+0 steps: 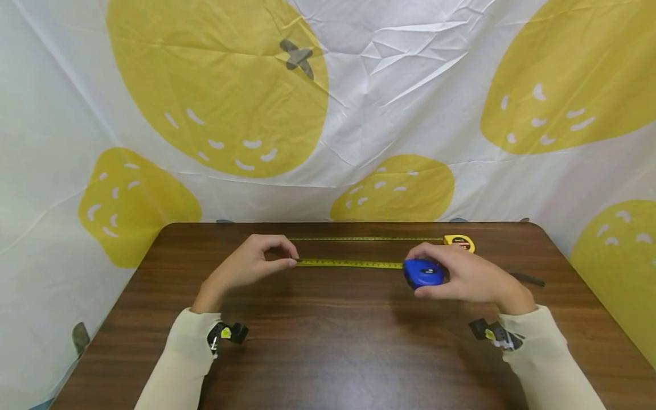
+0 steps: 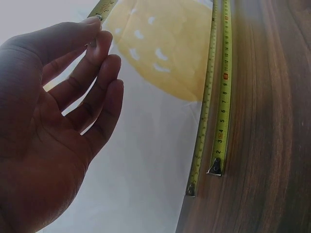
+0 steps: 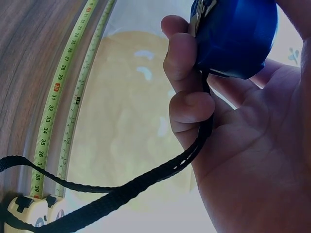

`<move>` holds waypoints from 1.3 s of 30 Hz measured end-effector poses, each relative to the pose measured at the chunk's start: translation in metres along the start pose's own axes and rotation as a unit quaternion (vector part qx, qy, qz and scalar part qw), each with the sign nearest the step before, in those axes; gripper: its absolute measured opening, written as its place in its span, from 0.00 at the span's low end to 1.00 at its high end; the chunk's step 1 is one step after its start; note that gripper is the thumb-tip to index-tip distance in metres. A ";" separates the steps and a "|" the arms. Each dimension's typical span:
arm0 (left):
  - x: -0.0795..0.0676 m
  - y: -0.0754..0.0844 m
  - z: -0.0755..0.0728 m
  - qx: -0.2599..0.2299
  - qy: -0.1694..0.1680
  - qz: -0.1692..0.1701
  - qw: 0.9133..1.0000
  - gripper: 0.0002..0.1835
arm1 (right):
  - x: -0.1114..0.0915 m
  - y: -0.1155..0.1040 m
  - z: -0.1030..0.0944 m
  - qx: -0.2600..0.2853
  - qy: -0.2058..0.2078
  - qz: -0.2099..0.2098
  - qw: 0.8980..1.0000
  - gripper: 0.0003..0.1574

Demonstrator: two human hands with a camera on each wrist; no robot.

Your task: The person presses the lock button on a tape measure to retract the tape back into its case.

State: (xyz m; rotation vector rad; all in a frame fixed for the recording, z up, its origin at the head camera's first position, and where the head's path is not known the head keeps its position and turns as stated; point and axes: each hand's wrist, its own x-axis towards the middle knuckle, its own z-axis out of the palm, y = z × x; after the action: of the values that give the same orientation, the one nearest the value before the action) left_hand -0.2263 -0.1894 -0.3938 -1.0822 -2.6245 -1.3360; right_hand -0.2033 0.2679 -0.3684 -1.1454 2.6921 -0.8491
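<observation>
My right hand (image 1: 461, 273) grips a blue tape measure (image 1: 424, 273) above the table, thumb and fingers around its case. A yellow blade (image 1: 351, 263) stretches from the case across to my left hand (image 1: 251, 259). There the thumb and index finger pinch the blade's end; in the left wrist view the numbered blade (image 2: 104, 8) shows at the fingertips. From the blue case a black strap (image 3: 160, 170) trails down past the right fingers. Behind the hands lies a yellow tape measure (image 1: 459, 243) with its blade pulled out leftward.
Both wrist views show two extended blades side by side on the table, one wider blade (image 2: 222, 97) and one narrower blade (image 2: 203, 121). Their cases meet the right wrist view's lower left. A fruit-print cloth (image 1: 348, 114) hangs behind the brown table (image 1: 328, 341).
</observation>
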 end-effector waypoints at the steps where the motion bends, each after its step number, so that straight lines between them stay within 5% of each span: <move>1: 0.000 0.000 0.000 0.000 -0.001 0.001 1.000 0.06 | 0.000 0.000 0.000 -0.001 0.000 -0.002 1.000 0.30; 39: 0.013 0.005 0.031 -0.008 -0.036 0.066 0.997 0.05 | 0.010 -0.009 0.011 -0.005 -0.019 -0.042 0.999 0.32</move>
State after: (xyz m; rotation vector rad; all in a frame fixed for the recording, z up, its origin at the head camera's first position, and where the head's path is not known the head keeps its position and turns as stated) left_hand -0.2241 -0.1579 -0.4060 -1.3042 -2.5439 -1.3164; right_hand -0.2013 0.2505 -0.3717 -1.2728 2.6367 -0.8186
